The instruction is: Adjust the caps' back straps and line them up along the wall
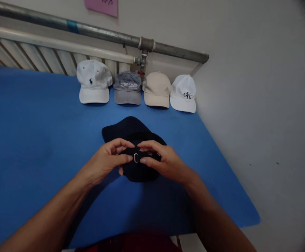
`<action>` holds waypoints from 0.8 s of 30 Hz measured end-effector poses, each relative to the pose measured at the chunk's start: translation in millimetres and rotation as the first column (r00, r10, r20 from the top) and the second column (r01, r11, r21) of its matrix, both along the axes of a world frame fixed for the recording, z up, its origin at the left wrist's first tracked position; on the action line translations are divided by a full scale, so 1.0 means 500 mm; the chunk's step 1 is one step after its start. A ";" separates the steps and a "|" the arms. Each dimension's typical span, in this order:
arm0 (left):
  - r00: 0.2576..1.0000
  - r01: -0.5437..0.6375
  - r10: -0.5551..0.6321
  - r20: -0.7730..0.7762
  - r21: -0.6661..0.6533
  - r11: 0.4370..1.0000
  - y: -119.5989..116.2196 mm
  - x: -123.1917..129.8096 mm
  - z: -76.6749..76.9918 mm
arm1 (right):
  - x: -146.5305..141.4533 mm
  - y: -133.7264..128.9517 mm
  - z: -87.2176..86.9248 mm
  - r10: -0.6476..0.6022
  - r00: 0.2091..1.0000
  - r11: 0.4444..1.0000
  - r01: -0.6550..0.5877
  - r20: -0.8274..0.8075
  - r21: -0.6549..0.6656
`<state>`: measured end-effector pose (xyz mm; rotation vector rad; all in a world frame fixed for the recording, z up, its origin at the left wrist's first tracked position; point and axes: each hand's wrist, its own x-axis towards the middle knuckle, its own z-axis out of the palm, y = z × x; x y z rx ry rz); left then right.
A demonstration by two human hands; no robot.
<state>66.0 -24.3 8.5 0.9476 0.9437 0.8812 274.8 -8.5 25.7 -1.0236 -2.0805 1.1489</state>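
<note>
A dark cap (127,128) lies on the blue table (36,140) in front of me, its brim pointing to the upper left. My left hand (112,155) grips the left side of its back strap between thumb and fingers. From the right, my right hand (163,159) pinches the same strap area. Between the two thumbs shows a small metal buckle (136,158). The fingertips partly cover the strap, so whether it is fastened cannot be made out.
Along the back edge stand a pale cap with a small logo (94,82), a grey cap (127,87), a beige cap (157,89) and a white cap (184,92). Behind them are a radiator (44,57) and a metal pipe (102,33). A wall is at right.
</note>
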 end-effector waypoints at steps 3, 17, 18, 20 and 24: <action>0.999 0.034 -0.034 -0.037 0.008 0.999 0.001 -0.003 0.004 | 0.000 0.000 -0.001 0.001 1.000 1.000 -0.002 -0.009 -0.008; 0.952 0.171 -0.123 -0.281 0.152 0.974 -0.004 -0.011 0.012 | 0.000 -0.007 0.008 0.005 0.997 0.999 -0.010 0.082 0.052; 0.942 0.182 -0.121 -0.314 0.172 0.968 -0.004 -0.011 0.012 | 0.000 -0.008 0.009 0.001 0.996 0.998 -0.007 0.093 0.068; 0.924 0.205 -0.115 -0.365 0.219 0.954 -0.005 -0.013 0.012 | -0.001 -0.008 0.010 -0.009 0.996 0.997 0.002 0.090 0.075; 0.905 0.245 -0.129 -0.404 0.248 0.937 -0.006 -0.017 0.014 | 0.000 -0.009 0.014 -0.025 0.998 1.000 0.024 0.053 0.020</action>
